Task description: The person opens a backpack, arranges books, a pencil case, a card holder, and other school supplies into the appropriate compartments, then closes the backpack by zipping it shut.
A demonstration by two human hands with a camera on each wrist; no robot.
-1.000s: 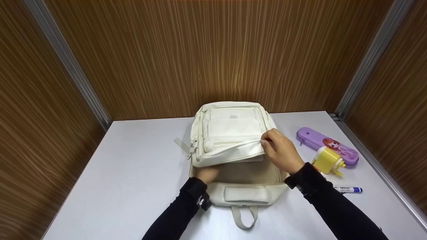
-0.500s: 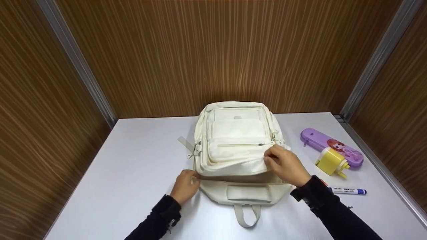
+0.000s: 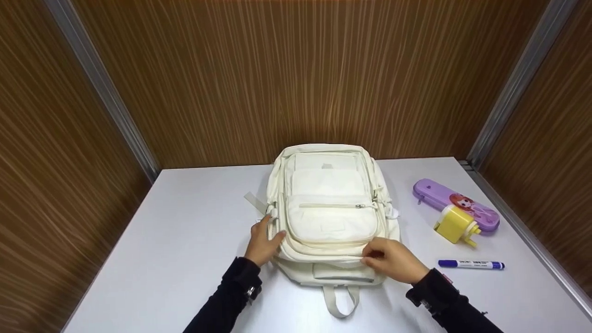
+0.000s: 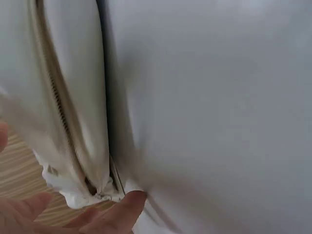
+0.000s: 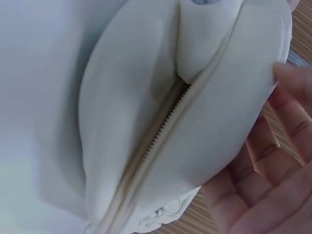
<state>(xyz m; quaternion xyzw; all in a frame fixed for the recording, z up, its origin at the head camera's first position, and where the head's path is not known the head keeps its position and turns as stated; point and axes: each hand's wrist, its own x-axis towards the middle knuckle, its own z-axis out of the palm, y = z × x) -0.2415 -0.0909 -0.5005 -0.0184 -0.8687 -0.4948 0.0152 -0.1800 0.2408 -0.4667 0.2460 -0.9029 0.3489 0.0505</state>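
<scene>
A cream backpack (image 3: 330, 182) lies front side up on the white table, its carry handle (image 3: 341, 300) towards me. At its upper edge, my right hand (image 3: 393, 261) pinches the rim of the front panel. The right wrist view shows the thumb along that rim, with an unfastened zipper (image 5: 156, 141) beside it. My left hand (image 3: 261, 243) touches the bag's left side near the strap buckle, thumb and index finger spread apart. In the left wrist view, a fingertip reaches the end of the side zipper (image 4: 61, 112).
A purple pencil case (image 3: 444, 196) lies to the right of the bag. Against it stands a yellow pencil sharpener (image 3: 455, 224) with a crank. A blue-capped marker (image 3: 471, 264) is nearer me. Wood-grain panels (image 3: 305, 74) enclose the table at the back and sides.
My right hand has brought the front panel down towards me over the bag's opening. The left hand has come out from inside the bag and moved up its left side.
</scene>
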